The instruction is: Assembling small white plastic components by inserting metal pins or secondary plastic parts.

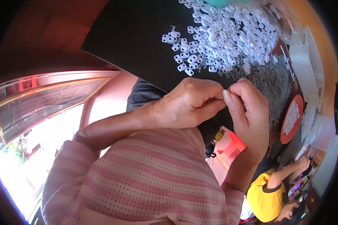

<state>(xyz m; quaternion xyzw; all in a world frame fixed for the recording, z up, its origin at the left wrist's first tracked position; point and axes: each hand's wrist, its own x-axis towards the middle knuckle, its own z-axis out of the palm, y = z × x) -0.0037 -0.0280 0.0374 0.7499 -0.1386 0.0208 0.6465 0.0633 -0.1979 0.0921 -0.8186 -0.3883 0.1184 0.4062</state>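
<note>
My left hand point(189, 103) and my right hand point(250, 105) meet at the fingertips, in front of my chest by the table's near edge. Both are closed in a pinch, thumbs against fingers. Whatever sits between the fingertips is too small or too hidden to make out. Just beyond them a heap of small white plastic pieces point(229, 41), many with two holes, spreads over the black tabletop point(135, 33). Close to my right hand lies a pile of small grey metal screws point(272, 88).
Right of the screws is an orange-red plate point(297, 108) of small white parts. A white perforated basket point(308, 62) stands at the far right. A teal item point(218, 2) shows at the top edge. A person in a yellow shirt point(266, 197) and a red stool point(232, 148) are lower right.
</note>
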